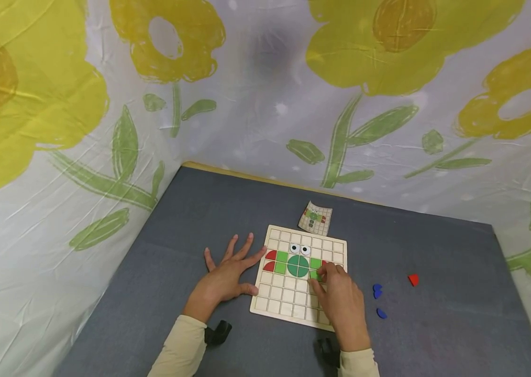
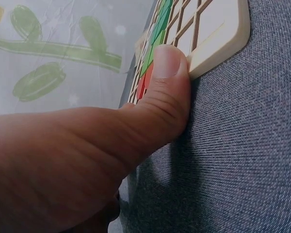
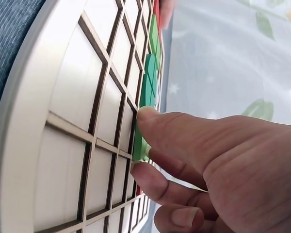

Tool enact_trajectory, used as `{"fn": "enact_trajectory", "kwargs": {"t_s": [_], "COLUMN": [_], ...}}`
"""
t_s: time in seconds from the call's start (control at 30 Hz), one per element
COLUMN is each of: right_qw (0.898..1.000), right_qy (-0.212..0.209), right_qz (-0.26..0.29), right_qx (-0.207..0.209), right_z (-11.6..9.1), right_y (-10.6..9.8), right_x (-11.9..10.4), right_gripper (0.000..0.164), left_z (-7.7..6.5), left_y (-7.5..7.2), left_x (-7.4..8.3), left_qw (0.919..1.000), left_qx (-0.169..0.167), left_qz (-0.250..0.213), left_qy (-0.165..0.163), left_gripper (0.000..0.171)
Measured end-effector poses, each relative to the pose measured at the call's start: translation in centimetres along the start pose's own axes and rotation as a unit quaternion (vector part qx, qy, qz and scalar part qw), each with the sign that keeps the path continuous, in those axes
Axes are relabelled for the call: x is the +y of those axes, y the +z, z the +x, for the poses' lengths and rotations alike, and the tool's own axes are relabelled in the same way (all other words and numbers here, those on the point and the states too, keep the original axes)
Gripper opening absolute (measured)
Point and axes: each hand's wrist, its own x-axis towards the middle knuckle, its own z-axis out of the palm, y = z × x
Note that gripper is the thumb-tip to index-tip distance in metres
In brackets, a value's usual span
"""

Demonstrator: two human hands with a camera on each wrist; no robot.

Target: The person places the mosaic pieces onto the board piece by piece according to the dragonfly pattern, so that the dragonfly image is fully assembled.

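A wooden grid board lies on the dark table, with colored tiles in its cells. Two eye tiles sit above a teal circle made of quarter pieces. Green squares flank the circle, and red quarter-round tiles lie beyond them. My left hand spreads its fingers at the board's left side, thumb against the edge. My right hand is over the right part of the board. Its thumb and fingers pinch a green square tile in its cell; the fingers partly hide a red tile there.
A small pattern card lies behind the board, showing a similar figure. To the right are loose blue pieces and a red piece. Flowered cloth hangs along the table's back and left edges.
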Motion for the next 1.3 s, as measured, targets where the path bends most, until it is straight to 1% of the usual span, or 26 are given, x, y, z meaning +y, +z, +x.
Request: {"fn": "enact_trajectory", "kwargs": {"t_s": [0.53, 0.87, 1.3], "right_qw": [1.0, 0.999, 1.0], "right_qy": [-0.014, -0.013, -0.01], "right_qz": [-0.007, -0.027, -0.014], "right_qx": [0.005, 0.021, 0.015], "right_z": [0.05, 0.27, 0.26], "right_y": [-0.03, 0.27, 0.37], "right_x": [-0.41, -0.31, -0.16], "right_gripper": [0.026, 0.024, 0.022], "left_z": [-0.01, 0.2, 0.09], "left_y": [0.04, -0.04, -0.01], "left_x": [0.04, 0.21, 0.15], "left_qw": [1.0, 1.0, 1.0], "left_qx": [-0.001, -0.002, -0.003], "left_qz": [0.0, 0.007, 0.005], "left_qy": [-0.001, -0.006, -0.007], "left_gripper": [0.102, 0.103, 0.103]}}
